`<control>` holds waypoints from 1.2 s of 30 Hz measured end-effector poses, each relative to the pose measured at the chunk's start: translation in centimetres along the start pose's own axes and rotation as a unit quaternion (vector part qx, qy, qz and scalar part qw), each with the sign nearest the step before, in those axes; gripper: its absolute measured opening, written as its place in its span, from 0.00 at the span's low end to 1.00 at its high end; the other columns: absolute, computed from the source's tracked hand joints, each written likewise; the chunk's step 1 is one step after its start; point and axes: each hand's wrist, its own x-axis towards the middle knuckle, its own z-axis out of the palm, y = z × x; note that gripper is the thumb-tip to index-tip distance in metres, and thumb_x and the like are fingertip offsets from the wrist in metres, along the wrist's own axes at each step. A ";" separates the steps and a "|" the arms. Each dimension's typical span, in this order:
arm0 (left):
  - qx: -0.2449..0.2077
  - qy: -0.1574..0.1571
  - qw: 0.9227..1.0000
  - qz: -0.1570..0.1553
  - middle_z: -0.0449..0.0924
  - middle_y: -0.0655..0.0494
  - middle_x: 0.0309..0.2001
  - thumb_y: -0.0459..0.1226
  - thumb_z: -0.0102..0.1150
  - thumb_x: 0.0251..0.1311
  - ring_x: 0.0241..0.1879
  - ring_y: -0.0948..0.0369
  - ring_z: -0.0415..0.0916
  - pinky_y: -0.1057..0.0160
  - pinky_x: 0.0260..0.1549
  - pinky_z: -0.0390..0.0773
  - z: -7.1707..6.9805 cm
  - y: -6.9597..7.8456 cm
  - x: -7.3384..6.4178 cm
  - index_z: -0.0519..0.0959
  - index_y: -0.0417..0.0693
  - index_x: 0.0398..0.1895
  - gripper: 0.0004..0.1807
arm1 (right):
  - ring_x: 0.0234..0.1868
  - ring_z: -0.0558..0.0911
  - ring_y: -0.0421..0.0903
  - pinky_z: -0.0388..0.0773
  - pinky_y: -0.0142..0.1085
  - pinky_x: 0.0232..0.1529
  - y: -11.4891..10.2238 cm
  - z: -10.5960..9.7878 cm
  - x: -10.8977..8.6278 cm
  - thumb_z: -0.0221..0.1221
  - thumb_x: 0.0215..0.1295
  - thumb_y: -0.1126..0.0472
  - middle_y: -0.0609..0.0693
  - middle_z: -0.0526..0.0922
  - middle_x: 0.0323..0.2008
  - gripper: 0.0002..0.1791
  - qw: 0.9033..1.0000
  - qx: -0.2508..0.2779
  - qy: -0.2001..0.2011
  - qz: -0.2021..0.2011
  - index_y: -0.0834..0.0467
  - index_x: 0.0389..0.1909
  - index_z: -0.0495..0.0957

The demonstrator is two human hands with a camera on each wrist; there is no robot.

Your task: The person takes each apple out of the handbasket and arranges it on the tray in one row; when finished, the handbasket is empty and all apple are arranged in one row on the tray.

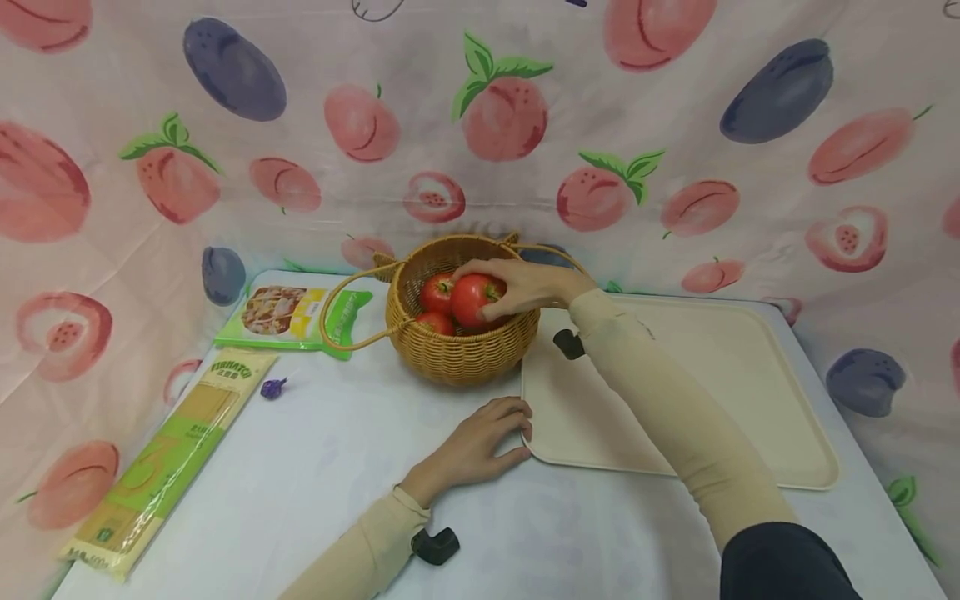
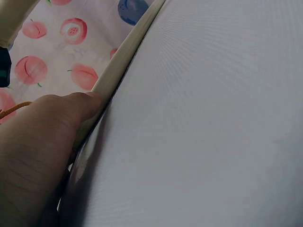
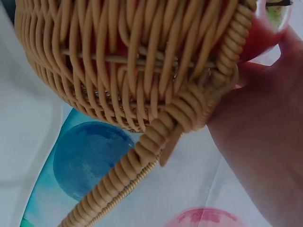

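My right hand point(image 1: 525, 283) reaches into a round wicker basket point(image 1: 465, 354) and grips a red tomato point(image 1: 472, 300) between thumb and fingers. Two more tomatoes, one behind point(image 1: 437, 293) and one in front point(image 1: 435, 323), lie beside it in the basket. The basket's woven wall point(image 3: 142, 56) covers much of the right wrist view, hiding most of the fruit. My left hand point(image 1: 476, 442) rests on the table with loosely bent fingers at the near left corner of a cream tray point(image 1: 675, 375). In the left wrist view, its thumb point(image 2: 85, 104) touches the tray's rim.
A green-and-white food packet point(image 1: 277, 317) lies left of the basket, under its looped handle point(image 1: 326, 312). A long noodle packet point(image 1: 172, 458) lies along the table's left edge, near a small purple object point(image 1: 273, 388). Fruit-printed cloth point(image 1: 510, 192) hangs behind.
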 end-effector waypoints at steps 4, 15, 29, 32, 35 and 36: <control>-0.001 0.001 1.000 0.001 0.69 0.62 0.56 0.49 0.58 0.61 0.63 0.64 0.63 0.62 0.64 0.66 0.1 -0.1 0.0 0.73 0.59 0.40 0.09 | 0.58 0.70 0.45 0.72 0.45 0.57 0.0 -0.1 -0.3 0.61 0.54 0.45 0.43 0.66 0.62 0.33 1.000 0.023 0.008 -0.013 0.31 0.62 0.62; -0.003 0.005 1.000 -0.003 0.69 0.62 0.56 0.49 0.58 0.61 0.62 0.64 0.64 0.61 0.63 0.67 0.2 -0.1 0.0 0.74 0.58 0.40 0.09 | 0.58 0.70 0.45 0.72 0.46 0.57 0.3 -0.2 -0.5 0.60 0.54 0.36 0.42 0.67 0.60 0.32 0.999 0.009 0.047 -0.019 0.30 0.61 0.62; -0.006 0.009 1.000 0.004 0.69 0.62 0.56 0.49 0.58 0.61 0.62 0.64 0.64 0.62 0.63 0.67 0.2 0.0 0.1 0.74 0.58 0.40 0.09 | 0.61 0.66 0.44 0.72 0.47 0.57 0.8 -0.6 -1.7 0.63 0.54 0.39 0.38 0.66 0.60 0.32 0.992 0.034 0.113 -0.032 0.31 0.60 0.63; -0.002 0.014 1.000 0.010 0.70 0.61 0.56 0.48 0.58 0.61 0.62 0.63 0.65 0.61 0.62 0.69 0.1 0.0 0.1 0.74 0.58 0.40 0.09 | 0.61 0.67 0.44 0.72 0.47 0.57 0.7 -0.6 -1.9 0.62 0.54 0.38 0.38 0.66 0.61 0.32 0.991 0.027 0.126 -0.037 0.31 0.60 0.63; -0.002 0.014 1.000 0.008 0.70 0.61 0.56 0.48 0.58 0.61 0.62 0.63 0.65 0.61 0.62 0.69 0.0 0.1 0.1 0.74 0.57 0.40 0.09 | 0.59 0.69 0.43 0.73 0.47 0.56 0.8 -0.7 -2.2 0.62 0.53 0.36 0.38 0.63 0.64 0.32 0.990 0.029 0.136 -0.033 0.28 0.60 0.62; -0.002 0.014 1.000 0.008 0.70 0.61 0.56 0.48 0.58 0.61 0.62 0.62 0.65 0.60 0.61 0.69 0.0 0.1 0.1 0.74 0.57 0.40 0.09 | 0.58 0.70 0.43 0.74 0.47 0.55 0.8 -0.8 -2.3 0.62 0.53 0.36 0.38 0.63 0.64 0.32 0.989 0.036 0.139 -0.031 0.27 0.59 0.62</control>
